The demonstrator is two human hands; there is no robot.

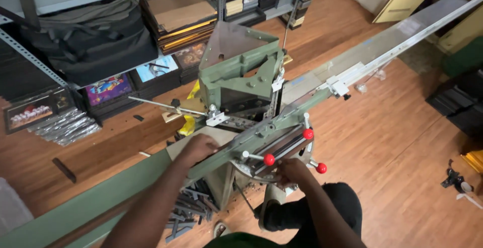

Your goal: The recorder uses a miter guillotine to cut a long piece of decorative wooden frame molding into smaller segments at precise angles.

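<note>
- The green cutting machine (241, 72) stands on a wooden floor (402, 142), with a long green guide rail (126, 187) running out to both sides of it.
- The left hand (200, 147) lies palm down on the rail just left of the machine's front; its fingers are curled over the edge, and I cannot tell whether they pin a strip there or only rest.
- The right hand (292, 170) sits low at the machine's front, closed around something beside the red-knobbed levers (269, 159); what exactly it holds is hidden by the fingers.
- Judging from this, the work looks to be at a setting or clamping stage: no length of moulding shows clearly in the machine's cutting throat, so a cut seems yet to be made.
- Dark offcuts (188, 213) lie heaped on the floor under the machine, left of its stand, which suggests cuts already made.
- Framed pictures (108, 89) lean on shelves behind the machine.
</note>
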